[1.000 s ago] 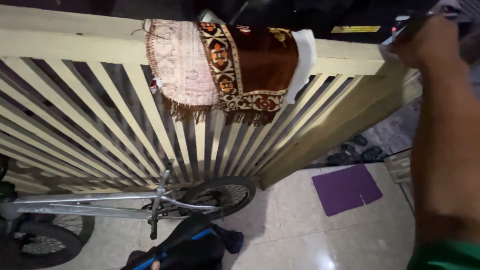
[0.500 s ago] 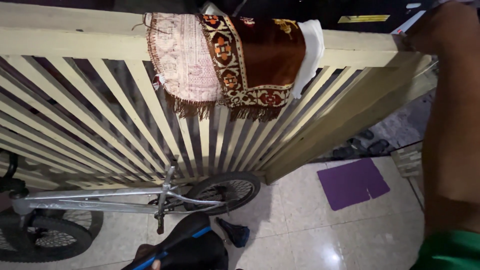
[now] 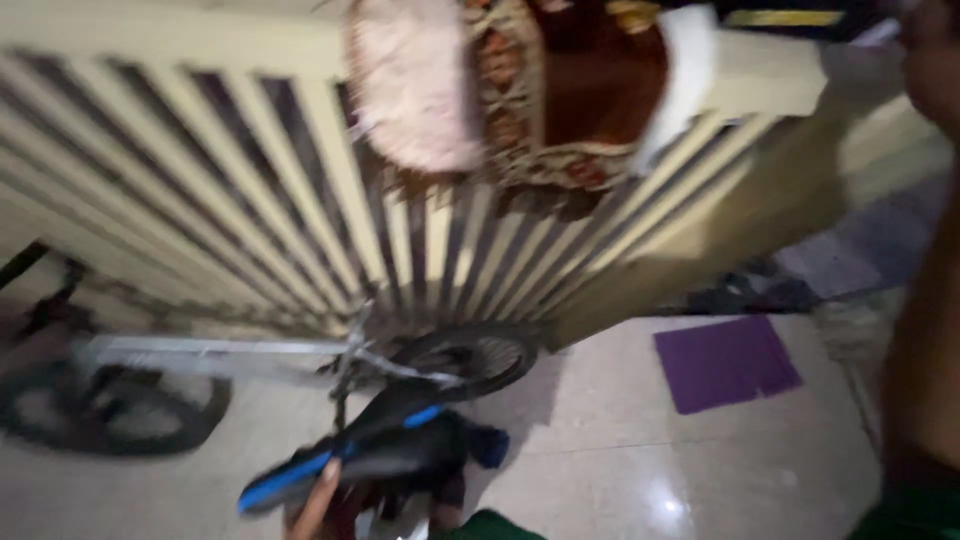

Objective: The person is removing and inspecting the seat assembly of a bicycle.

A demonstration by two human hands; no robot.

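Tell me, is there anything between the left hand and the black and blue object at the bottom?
Nothing visible: the left hand already grips the black and blue object from below. The picture is blurred, so finer detail is unclear.

Your left hand, low in the frame, grips a black shoe with a blue stripe. Above it stands a cream railing draped with rugs; your right arm fills the right edge.

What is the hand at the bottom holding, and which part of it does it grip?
The left hand holds a black and blue shoe from beneath, near its blue-striped sole end. The right hand is raised at the frame's edge; whether it holds anything cannot be told.
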